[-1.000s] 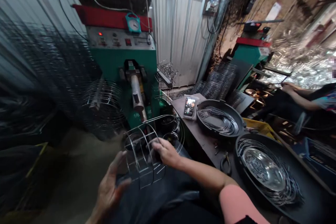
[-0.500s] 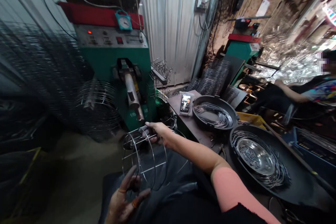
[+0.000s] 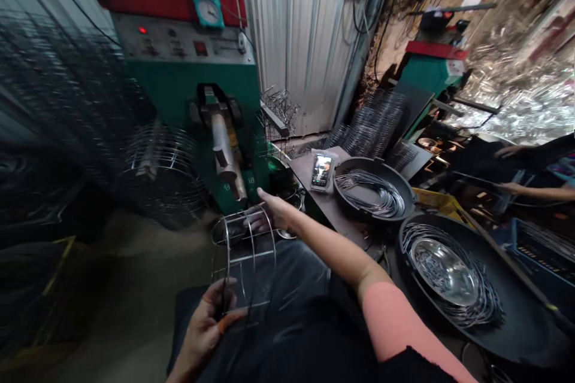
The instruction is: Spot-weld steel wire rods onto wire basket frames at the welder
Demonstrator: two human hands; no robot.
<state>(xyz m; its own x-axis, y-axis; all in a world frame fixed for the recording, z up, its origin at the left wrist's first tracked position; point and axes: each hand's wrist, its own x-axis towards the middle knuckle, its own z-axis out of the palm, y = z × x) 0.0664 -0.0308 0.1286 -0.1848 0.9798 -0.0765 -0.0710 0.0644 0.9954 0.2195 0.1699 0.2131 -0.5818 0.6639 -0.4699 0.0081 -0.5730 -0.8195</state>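
Observation:
A round wire frame (image 3: 249, 260) of thin rings and cross bars sits over my lap, below the green machine (image 3: 197, 108). My left hand (image 3: 209, 326) pinches the frame's near lower rim, fingers closed on the wire. My right hand (image 3: 272, 215) reaches forward and grips the frame's far upper edge, close to the machine's grey metal arm (image 3: 223, 152). My right arm, in a pink sleeve, crosses from the lower right.
A phone (image 3: 321, 170) lies on the dark bench. Two black pans (image 3: 372, 191) (image 3: 453, 278) hold wire rings, the nearer one also a steel bowl. Stacks of finished wire frames (image 3: 162, 167) stand left. Another person's arms (image 3: 530, 191) work at the right.
My left hand has risen from open below the frame to pinching its lower rim. My right hand slid further forward along the top. The frame has turned more upright.

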